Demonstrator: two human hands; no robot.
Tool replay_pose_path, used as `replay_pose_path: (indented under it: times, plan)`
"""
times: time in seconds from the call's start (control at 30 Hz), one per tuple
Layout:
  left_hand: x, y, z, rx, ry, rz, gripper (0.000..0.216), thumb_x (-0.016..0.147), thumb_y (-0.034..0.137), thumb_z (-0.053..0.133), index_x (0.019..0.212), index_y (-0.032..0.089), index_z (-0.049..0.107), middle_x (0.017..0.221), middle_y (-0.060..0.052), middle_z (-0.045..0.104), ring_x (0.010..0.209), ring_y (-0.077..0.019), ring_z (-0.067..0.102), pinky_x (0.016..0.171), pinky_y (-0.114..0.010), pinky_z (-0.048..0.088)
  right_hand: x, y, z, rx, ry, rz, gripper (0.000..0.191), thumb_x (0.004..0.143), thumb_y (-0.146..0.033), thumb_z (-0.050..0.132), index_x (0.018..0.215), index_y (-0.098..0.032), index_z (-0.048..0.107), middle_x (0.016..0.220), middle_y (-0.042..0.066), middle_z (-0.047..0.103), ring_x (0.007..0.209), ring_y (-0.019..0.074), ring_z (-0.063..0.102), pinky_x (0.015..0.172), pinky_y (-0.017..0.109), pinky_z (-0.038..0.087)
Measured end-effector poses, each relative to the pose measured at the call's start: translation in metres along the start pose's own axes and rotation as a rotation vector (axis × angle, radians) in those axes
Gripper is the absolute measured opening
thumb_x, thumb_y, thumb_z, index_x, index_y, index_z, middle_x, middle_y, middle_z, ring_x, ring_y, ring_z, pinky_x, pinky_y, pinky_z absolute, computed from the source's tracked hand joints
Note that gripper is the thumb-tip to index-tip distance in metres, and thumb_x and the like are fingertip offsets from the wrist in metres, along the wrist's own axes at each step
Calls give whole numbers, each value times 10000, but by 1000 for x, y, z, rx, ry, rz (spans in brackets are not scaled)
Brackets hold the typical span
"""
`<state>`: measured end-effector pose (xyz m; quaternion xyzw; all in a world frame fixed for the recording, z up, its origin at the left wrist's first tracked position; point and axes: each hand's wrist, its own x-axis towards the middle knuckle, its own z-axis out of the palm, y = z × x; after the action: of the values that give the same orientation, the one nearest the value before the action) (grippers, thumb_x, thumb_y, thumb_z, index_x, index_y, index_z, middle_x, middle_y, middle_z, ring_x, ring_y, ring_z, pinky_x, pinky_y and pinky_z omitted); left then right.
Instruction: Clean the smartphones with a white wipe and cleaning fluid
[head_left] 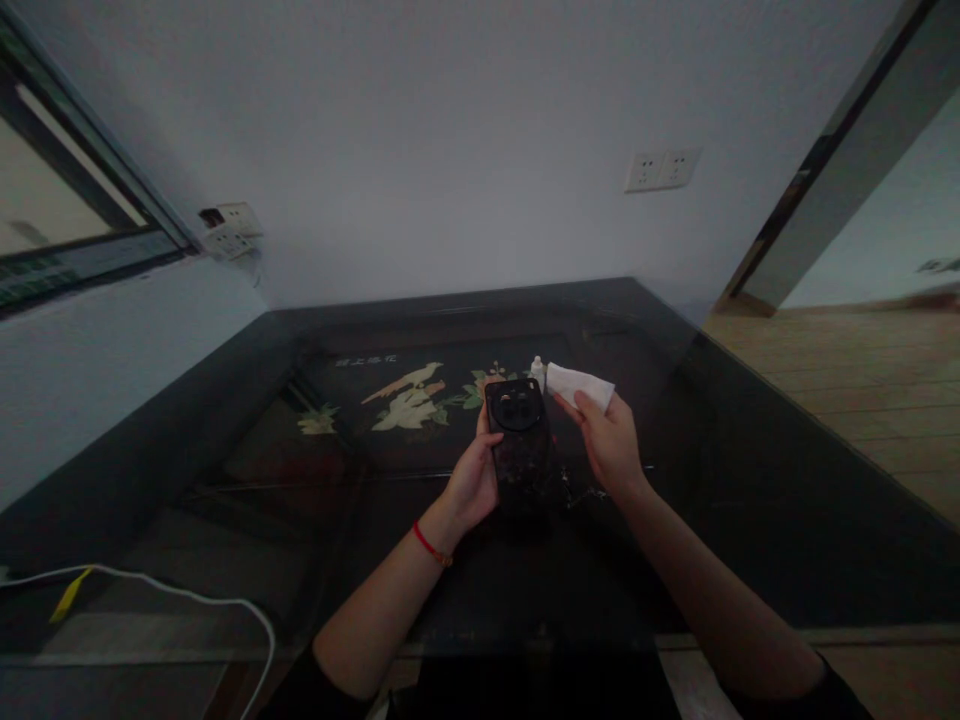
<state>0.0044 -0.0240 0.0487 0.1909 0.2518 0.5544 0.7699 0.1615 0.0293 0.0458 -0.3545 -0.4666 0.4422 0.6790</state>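
Note:
My left hand (478, 475) is wrapped round the side of a black smartphone (519, 440), whose back with a round camera block faces up toward me. The thumb lies over the phone's edge. In my right hand (609, 438) is a folded white cloth (576, 382), pinched between thumb and fingers just right of the phone and apart from it. Behind the phone, close to the cloth, a small white bottle (537, 370) stands upright on the dark table (450, 590). A thin chain (581, 494) shows near the phone's lower right; what it hangs from is unclear.
The glossy tabletop bears a bird-and-flower picture (409, 400). A white cable (165, 592) with a yellow tag (71, 596) runs over the left front edge. Wall sockets (663, 170) sit above the table, with a window (67, 190) at left and wooden floor (847, 370) at right.

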Motion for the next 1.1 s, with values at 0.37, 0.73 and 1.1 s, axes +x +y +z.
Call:
replay_pose_path:
  times: [0.37, 0.73, 1.1]
  plan:
    - [-6, -6, 2, -75, -50, -408, 692, 876, 650, 299, 1236, 125, 569, 1069, -145, 690, 1032, -291, 628, 970, -481, 409, -13, -12, 0, -820, -368, -563, 421, 835, -97, 419, 1182, -260, 595, 1181, 34, 667, 1122, 189, 600, 1108, 523, 283]
    - [-4, -14, -1, -14, 7, -340, 554, 894, 559, 401, 1166, 129, 620, 1007, -115, 708, 1022, -245, 634, 950, -364, 439, -19, -14, 3, -865, -606, -807, 442, 881, -96, 409, 1281, -240, 530, 1297, 71, 594, 1260, 203, 497, 1145, 549, 198]
    - [-1, 0, -7, -54, 57, -292, 789, 810, 736, 334, 1179, 95, 608, 948, -133, 707, 1003, -262, 639, 954, -371, 433, -31, -15, 15, -854, -827, -991, 391, 887, -86, 418, 1248, -166, 544, 1275, 99, 607, 1279, 200, 475, 1153, 550, 154]
